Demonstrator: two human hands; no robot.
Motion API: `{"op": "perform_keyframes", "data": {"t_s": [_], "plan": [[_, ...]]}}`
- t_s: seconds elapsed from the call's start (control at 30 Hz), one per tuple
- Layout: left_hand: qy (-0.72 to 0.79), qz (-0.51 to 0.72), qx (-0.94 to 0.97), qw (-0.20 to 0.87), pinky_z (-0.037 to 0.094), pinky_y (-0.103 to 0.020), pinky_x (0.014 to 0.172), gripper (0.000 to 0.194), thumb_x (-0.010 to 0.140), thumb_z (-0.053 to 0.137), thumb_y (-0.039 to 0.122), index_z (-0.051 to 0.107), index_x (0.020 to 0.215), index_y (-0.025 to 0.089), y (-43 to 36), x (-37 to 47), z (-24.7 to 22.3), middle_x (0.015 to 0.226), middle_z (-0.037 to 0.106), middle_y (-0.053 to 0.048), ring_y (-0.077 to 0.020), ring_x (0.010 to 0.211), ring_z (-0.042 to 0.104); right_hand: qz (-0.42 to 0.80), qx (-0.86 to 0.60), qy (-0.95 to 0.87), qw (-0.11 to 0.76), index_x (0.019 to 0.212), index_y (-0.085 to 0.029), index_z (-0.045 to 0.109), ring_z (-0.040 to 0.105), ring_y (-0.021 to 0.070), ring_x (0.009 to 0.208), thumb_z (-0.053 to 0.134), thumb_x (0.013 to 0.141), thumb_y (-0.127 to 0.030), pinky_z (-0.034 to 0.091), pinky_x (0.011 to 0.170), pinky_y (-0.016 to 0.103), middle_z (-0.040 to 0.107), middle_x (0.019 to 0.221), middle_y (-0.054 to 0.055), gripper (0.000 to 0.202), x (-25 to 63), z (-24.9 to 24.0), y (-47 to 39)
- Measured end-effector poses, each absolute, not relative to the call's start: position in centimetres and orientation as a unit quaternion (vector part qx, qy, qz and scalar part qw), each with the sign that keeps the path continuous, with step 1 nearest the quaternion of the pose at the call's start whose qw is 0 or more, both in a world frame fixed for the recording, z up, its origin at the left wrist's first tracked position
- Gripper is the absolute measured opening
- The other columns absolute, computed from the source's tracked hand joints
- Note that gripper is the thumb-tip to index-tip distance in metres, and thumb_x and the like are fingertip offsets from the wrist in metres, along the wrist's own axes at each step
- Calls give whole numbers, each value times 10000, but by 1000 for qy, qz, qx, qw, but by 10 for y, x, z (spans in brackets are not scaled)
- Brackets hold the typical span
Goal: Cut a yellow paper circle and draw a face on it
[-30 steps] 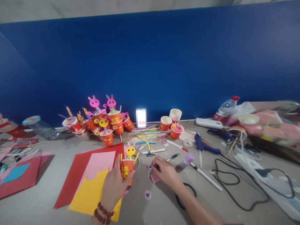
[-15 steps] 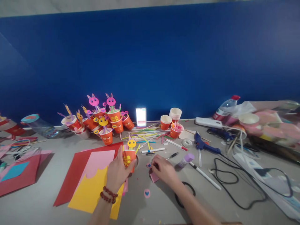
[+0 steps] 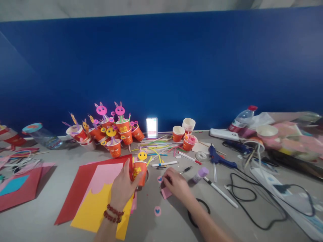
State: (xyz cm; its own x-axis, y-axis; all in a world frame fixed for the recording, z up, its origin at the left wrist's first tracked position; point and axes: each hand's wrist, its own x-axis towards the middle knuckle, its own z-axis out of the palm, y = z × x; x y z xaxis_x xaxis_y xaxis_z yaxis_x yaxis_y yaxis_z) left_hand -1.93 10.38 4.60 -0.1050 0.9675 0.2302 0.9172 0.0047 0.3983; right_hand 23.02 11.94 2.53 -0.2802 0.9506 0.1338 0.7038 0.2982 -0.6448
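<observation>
My left hand (image 3: pixel 124 186) is beside a red paper cup (image 3: pixel 139 172) with a yellow face figure in it; its fingers and thumb are apart around the cup's near left side. My right hand (image 3: pixel 176 184) has its fingers pressed together on the table, above a small pink paper piece (image 3: pixel 166 193). A pink round with a blue heart (image 3: pixel 159 179) lies at its fingertips, and a second such round (image 3: pixel 157 211) lies nearer to me. Whether anything is pinched in the right fingers is hidden.
Red, pink and yellow sheets (image 3: pixel 94 208) lie left. Decorated cups (image 3: pixel 114 148) stand behind them. Pipe cleaners, markers, a glue stick (image 3: pixel 201 173), a blue glue gun (image 3: pixel 222 159), black cables (image 3: pixel 248 215) and a power strip (image 3: pixel 285 201) lie right.
My left hand has shifted slightly left and down, its fingers looser by the cup. The heart round by my right fingertips shows more fully. The view has tilted a little.
</observation>
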Motion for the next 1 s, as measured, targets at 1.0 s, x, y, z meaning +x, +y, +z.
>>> {"op": "perform_keyframes", "data": {"t_s": [1.0], "plan": [[551, 146, 806, 159, 428, -387, 888, 219, 873, 521, 130, 639, 1034, 222, 28, 36, 29, 1052, 586, -70, -263, 1002, 554, 204, -540, -809, 105, 967, -218, 632, 635, 198, 888, 570, 862, -157, 422, 740, 250, 685, 994, 47, 136, 218, 51, 128]]}}
